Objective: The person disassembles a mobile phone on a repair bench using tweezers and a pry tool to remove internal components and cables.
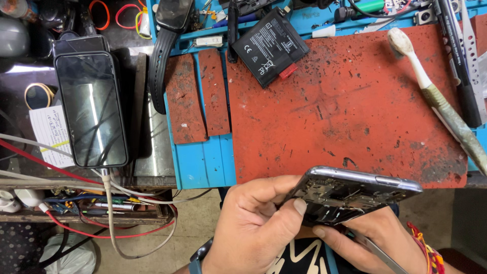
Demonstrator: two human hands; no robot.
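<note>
The opened phone [350, 195] sits tilted below the table's [152, 152] near edge, clamped between both hands. Left to right: a dark phone [91, 109] lies cabled on the cluttered left side, then a blue mat [203, 162] carrying a worn red pad [350, 106], a black battery [270, 45] and a toothbrush [436, 96]. The left hand [253, 228] grips the phone's left end; the right hand [375, 238], partly hidden beneath it, also pinches tweezers [378, 253], cut off below.
</note>
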